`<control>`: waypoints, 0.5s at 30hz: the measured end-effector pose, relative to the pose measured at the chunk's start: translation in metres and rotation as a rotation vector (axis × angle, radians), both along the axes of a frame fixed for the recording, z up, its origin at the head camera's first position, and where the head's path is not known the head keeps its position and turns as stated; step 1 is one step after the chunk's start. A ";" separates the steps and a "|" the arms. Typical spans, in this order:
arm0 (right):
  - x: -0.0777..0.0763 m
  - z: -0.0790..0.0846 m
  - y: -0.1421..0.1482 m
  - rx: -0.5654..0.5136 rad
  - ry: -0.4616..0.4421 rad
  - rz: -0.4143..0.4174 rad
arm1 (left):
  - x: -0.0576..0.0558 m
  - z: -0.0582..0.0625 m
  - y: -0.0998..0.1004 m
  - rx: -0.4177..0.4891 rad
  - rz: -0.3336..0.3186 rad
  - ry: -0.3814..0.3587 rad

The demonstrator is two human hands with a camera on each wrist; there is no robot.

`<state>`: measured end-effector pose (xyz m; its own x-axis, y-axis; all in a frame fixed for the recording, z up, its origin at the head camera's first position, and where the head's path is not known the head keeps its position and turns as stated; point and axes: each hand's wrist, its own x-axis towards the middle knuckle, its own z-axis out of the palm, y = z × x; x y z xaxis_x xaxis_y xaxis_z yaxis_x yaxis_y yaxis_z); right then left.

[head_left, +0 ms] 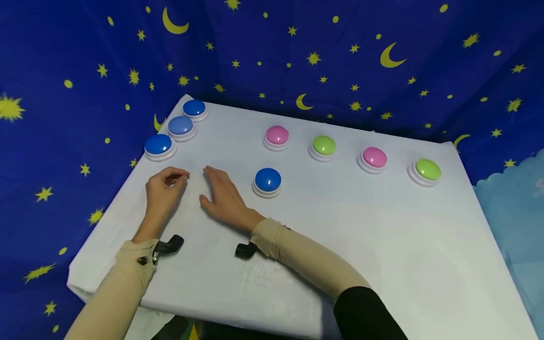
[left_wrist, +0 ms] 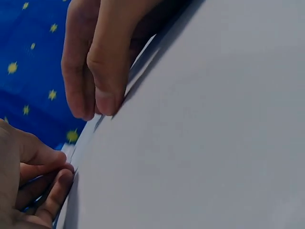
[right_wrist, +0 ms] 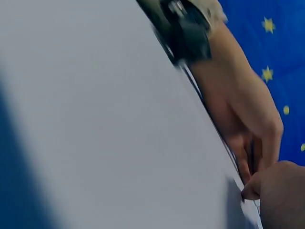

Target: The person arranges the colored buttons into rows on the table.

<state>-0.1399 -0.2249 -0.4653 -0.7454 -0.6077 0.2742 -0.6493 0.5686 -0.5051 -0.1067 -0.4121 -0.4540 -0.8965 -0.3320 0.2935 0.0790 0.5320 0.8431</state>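
My left hand [head_left: 162, 194] hovers low near the left side of the white-covered table [head_left: 382, 245]. Its fingers bend inward until the tips meet around the thumb, and nothing shows between them. Across a small gap, my right hand [head_left: 225, 198] is held palm down, fingers mostly straight and thumb apart. A dark blue push button [head_left: 158, 144] on a white base is closest to the left hand, just beyond its fingers. Another blue button [head_left: 268, 180] stands to the right of the right hand. In the left wrist view, the right hand [left_wrist: 107, 62] hangs fingertips down near the tabletop.
Behind the nearest one, a lighter blue button [head_left: 180, 125] and a dark blue button [head_left: 194, 107] follow the left edge. Farther right stand a pink [head_left: 277, 135], a green [head_left: 324, 146], another pink [head_left: 375, 157] and another green button [head_left: 428, 170]. A starry blue curtain [head_left: 255, 42] encloses the table.
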 end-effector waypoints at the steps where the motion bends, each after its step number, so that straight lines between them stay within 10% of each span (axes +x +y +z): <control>1: -0.005 0.000 -0.006 0.007 -0.003 -0.009 | -0.001 0.000 -0.004 0.002 0.029 -0.006; 9: -0.041 0.000 -0.055 0.079 -0.029 -0.049 | -0.017 0.004 -0.034 0.049 0.354 -0.026; 15: -0.062 0.004 -0.083 0.151 -0.089 -0.017 | -0.030 0.005 -0.051 0.015 0.424 -0.089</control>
